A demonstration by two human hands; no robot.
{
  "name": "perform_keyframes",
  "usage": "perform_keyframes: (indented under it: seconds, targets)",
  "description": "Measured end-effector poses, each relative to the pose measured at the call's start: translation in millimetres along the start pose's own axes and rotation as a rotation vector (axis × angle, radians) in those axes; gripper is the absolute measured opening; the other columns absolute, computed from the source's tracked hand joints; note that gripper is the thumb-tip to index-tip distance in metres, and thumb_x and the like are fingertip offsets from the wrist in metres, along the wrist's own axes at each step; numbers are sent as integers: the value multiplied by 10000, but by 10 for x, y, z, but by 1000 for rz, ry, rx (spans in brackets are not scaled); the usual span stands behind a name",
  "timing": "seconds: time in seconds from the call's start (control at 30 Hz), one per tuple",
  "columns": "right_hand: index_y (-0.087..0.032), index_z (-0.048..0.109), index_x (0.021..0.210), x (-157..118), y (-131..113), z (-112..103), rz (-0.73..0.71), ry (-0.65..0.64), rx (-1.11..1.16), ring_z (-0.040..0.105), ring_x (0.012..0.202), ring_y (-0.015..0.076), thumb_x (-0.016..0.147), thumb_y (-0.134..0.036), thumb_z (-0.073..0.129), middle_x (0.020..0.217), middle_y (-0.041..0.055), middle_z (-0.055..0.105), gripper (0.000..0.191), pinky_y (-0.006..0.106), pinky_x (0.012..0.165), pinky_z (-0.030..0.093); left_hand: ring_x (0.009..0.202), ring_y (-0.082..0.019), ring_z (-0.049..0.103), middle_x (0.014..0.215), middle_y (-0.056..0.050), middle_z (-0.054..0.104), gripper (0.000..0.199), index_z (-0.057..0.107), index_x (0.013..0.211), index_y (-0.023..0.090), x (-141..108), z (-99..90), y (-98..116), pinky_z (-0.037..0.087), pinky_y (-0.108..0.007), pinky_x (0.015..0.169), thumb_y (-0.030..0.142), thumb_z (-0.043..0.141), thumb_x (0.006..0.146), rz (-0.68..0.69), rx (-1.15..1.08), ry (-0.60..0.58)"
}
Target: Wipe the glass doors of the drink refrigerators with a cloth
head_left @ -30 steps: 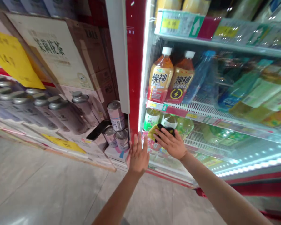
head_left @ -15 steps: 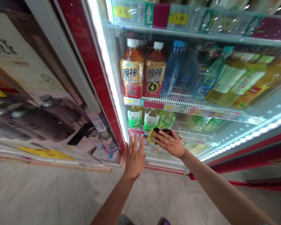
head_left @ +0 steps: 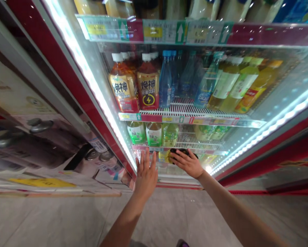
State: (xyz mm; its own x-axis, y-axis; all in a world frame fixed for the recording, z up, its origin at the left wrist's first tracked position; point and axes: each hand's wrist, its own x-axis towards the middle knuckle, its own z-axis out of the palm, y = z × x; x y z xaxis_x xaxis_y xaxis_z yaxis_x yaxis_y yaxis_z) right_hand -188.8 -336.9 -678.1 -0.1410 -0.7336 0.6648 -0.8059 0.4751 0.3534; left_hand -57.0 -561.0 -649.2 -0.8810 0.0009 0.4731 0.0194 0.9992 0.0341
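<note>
My left hand (head_left: 146, 176) is spread, fingers up, in front of the lower left part of a lit drinks cooler, and holds nothing. To its right, my right hand (head_left: 187, 163) has its fingers over a black and yellow item (head_left: 168, 156), which it holds; most of that item is hidden behind the fingers. Just above the hands, green tea bottles (head_left: 154, 133) stand on a lower wire shelf (head_left: 187, 137). Orange-red drink bottles (head_left: 148, 82) and blue bottles (head_left: 165, 80) stand on the shelf above.
Yellow-green bottles (head_left: 228, 80) lean at the right of the middle shelf. A price rail (head_left: 166, 32) crosses the top. The cooler's red frame (head_left: 92, 103) runs down the left, beside a display with dark bottles (head_left: 27, 147) and cans (head_left: 106, 155). Grey floor (head_left: 66, 219) lies below.
The view has shifted, so the cooler's upper shelves appear further left and lower. The hands keep nearly the same place in the picture, with the black and yellow item still at my right hand.
</note>
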Motion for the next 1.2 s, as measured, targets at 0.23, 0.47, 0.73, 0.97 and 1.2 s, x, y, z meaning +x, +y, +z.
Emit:
perform_keyframes:
  seconds: [0.23,0.47,0.73,0.97,1.2]
  targets:
    - [-380,611,1383,82,302,-225,-10,-16,-29,265,1558,139,1031,-255,541,1540,-92,526,380,481,1321,-16,1592,-373,76,1720,-189,109,774,235,1623,160,105,32,151,281,-627,1227,170,557,918,54,2,7]
    - [-343,659,1334,-414,335,-193,83,32,-31,191,1580,146,1026,-217,545,1452,-66,620,352,486,1324,24,1594,-364,50,1725,-184,61,805,174,1637,168,226,125,345,264,-613,1238,182,555,927,108,2,0]
    - [-422,541,1456,-502,661,-524,295,-4,-50,313,1544,189,1008,-186,561,1490,-65,585,508,504,1317,-1,1597,-330,33,1723,-136,97,828,123,1645,214,347,165,545,207,-595,1264,177,541,931,165,5,9]
    - [-413,605,1380,-847,667,-419,107,-54,40,403,1486,105,1029,-227,548,1416,-93,651,402,403,1320,-2,1599,-312,10,1717,-113,145,804,172,1639,216,405,275,775,157,-576,1284,176,558,934,228,19,50]
    - [-429,569,1431,-848,927,-680,395,50,-130,292,1554,214,1026,-189,523,1474,-58,604,472,517,1310,79,1603,-256,21,1700,-80,230,785,239,1626,223,529,405,1002,51,-538,1304,188,587,923,330,22,59]
